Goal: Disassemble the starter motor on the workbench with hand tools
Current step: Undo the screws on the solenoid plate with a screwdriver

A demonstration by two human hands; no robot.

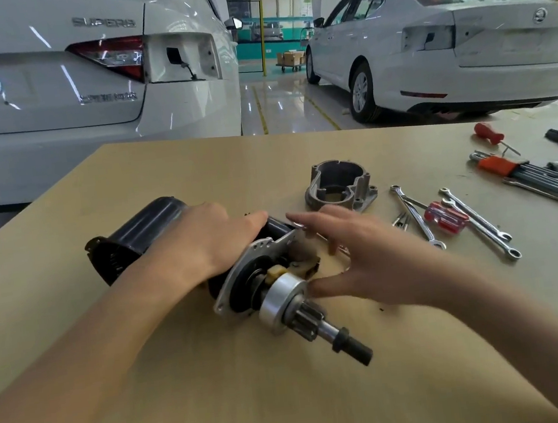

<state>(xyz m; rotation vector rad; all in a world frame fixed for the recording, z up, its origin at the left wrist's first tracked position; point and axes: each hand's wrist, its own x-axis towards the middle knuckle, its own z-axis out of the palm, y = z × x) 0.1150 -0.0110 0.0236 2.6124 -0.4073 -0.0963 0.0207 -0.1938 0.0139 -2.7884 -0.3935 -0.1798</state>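
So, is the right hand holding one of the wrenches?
No. The right hand hovers open with spread fingers beside the starter motor, while the wrenches lie untouched on the workbench.

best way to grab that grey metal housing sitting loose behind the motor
Judging by its pose, take the grey housing by its raised rim, from above. It stands upright on its wide flange with the hollow mouth facing up, so fingers could go inside the wall and a thumb outside. The right hand is nearest; the left hand is on the motor.
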